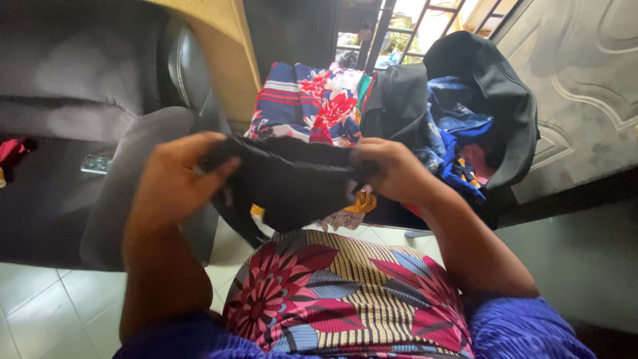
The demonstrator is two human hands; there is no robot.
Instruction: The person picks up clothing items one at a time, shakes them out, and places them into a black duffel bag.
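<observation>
A small black garment is stretched between both my hands, held over my lap. My left hand grips its left end with fingers curled over the top edge. My right hand pinches its right end. Below the garment lies a patterned cloth in red, striped yellow and blue across my knees. Just behind my hands sits a heap of clothes: a blue-and-red striped piece, a red floral one, dark jackets and blue fabric.
A black leather armchair fills the left, with a red scrap and a small blister pack on its seat. A dark bag or jacket drapes at the right. White floor tiles lie below. A barred doorway is behind.
</observation>
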